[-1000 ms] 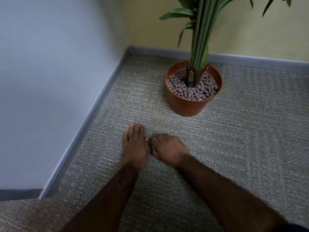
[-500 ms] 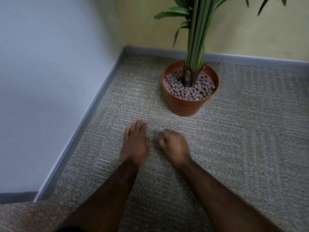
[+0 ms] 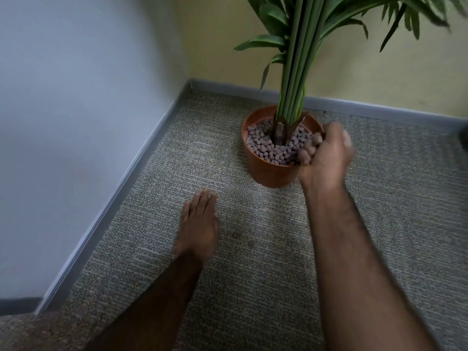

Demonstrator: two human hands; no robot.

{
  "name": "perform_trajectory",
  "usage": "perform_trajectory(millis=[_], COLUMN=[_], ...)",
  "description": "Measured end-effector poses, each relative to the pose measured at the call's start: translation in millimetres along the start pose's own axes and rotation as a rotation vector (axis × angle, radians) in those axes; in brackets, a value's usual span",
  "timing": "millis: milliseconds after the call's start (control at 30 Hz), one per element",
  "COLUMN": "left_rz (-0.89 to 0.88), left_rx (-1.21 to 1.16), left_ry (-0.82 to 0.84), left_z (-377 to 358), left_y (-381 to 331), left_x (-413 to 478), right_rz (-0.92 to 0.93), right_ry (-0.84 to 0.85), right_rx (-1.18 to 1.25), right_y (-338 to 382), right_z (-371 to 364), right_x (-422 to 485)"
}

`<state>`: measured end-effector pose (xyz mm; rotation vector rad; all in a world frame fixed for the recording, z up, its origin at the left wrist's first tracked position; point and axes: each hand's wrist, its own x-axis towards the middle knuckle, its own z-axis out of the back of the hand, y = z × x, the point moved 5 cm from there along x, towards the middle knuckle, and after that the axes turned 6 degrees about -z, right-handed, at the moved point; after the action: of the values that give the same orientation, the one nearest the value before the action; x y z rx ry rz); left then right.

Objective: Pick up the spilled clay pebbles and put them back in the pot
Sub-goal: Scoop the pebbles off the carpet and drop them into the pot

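Right hand [image 3: 326,154] is up at the right rim of the round terracotta-coloured plastic pot [image 3: 268,173], cupped and curled around a handful of brownish-grey clay pebbles [image 3: 310,148]; pebbles show between palm and fingers on the side facing the pot. Hand is motion-blurred, fingertips smeared, so exact finger positions are unclear. Right forearm runs straight from the lower right of the view up to the pot, wrist roughly in line with the arm, palm turned left toward the pot opening. Held pebbles sit just over or against the rim; can't tell if the hand touches the rim. Left hand [image 3: 200,224] lies flat, palm down, on the grey-beige looped carpet [image 3: 266,287], fingers together and extended, pointing away from the person; nothing visibly under or in it. Left forearm comes in from the lower left, low to the floor. Hands are well apart, left one short of the pot and to its left. Pot is filled near the rim with the same pebbles around the base of a bundle of green plant stems [image 3: 293,72]. Two small dark specks on the carpet between the arms, too small to identify. Pot stands near the room corner, close to the grey skirting board [image 3: 354,105] under the yellow wall [image 3: 228,34]; pale bluish wall [image 3: 76,97] on the left.
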<state>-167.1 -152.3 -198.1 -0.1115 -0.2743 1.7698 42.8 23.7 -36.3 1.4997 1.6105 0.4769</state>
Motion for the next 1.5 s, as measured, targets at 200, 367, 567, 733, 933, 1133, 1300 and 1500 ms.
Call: perform_trajectory(millis=[200, 367, 567, 733, 933, 1133, 1300, 1500], left_rz=[0.008, -0.006, -0.028, -0.113, -0.152, -0.158, 0.103, -0.125], left_rx=[-0.001, -0.005, -0.125, -0.276, -0.308, -0.348, -0.79, -0.736], left_ry=[0.017, -0.007, -0.016, -0.056, 0.024, 0.09, -0.018, 0.091], left_z=[0, 2, 7, 16, 11, 16, 30, 76], left_y=[0, -1, -1, -12, -39, -49, -52, -95], left_x=[1, 1, -2, -18, -30, -18, -1, 44], right_rz=[0.291, 0.315, 0.446, 0.118, 0.173, 0.161, -0.44, -0.753], right_ry=[-0.29, -0.219, -0.136, 0.381, 0.665, 0.729, 0.183, 0.031], right_rx=[-0.637, -0.895, -0.856, -1.433, -1.829, -1.795, -0.887, -0.386], right_y=[5, 4, 19, -75, -138, -143, -131, -99], right_z=[-24, -27, 14, 53, 70, 63, 81, 54], right_x=[23, 21, -30, -68, -92, -93, -77, -66])
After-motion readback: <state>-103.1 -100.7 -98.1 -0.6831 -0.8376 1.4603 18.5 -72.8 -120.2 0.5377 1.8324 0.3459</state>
